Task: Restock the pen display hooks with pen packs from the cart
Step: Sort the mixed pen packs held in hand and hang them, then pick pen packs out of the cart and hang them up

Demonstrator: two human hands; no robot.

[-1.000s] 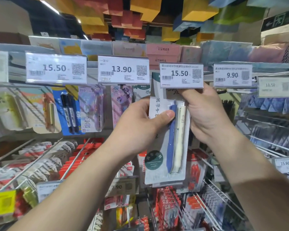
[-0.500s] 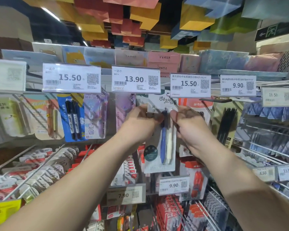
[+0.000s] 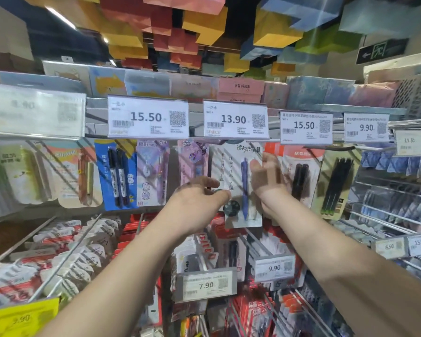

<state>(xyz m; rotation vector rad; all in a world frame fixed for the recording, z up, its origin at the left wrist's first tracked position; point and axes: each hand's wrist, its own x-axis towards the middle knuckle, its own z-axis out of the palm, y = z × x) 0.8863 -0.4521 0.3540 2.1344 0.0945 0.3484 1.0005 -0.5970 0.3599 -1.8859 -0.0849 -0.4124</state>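
Two hands loosened off the hung pack

Both hands sit centre frame: left hand (image 3: 199,198) and right hand (image 3: 265,181), fingers relaxed, gripping nothing. Behind them, the blue-pen pack (image 3: 238,181) hangs under the 13.90 tag (image 3: 235,119), apparently hooked.

Stationery shop, price tags (image 3: 148,119), hanging pen packs (image 3: 238,186)

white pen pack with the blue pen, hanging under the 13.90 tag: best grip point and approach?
Pinch the white pen pack by its flat lower card edge, coming from the front and below. It hangs upright on its hook, the bottom is free, and the raised blue pen takes up the middle.
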